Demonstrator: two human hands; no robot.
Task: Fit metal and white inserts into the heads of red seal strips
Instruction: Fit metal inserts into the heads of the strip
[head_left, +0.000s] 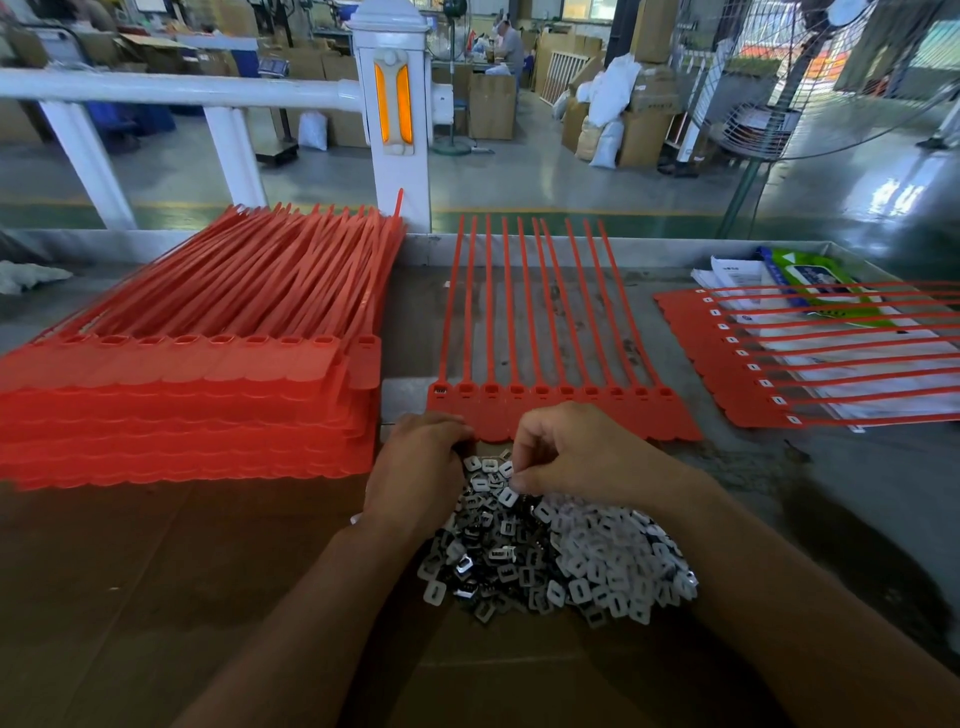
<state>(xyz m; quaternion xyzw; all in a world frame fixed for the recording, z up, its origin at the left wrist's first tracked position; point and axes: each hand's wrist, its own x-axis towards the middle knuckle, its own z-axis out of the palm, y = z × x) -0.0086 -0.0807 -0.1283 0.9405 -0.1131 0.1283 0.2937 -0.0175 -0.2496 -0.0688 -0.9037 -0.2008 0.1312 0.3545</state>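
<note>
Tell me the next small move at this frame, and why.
Probably lift the right hand, which seems to pinch an insert off the pile, to an open head in the strip row just beyond. Those heads look mostly unfilled; the left hand sits at the pile's edge.

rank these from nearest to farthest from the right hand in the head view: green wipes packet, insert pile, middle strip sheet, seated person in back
1. insert pile: right under the right hand, whose fingertips pinch at it
2. middle strip sheet: just ahead of the knuckles
3. green wipes packet: far right of the table
4. seated person: across the workshop floor
</note>
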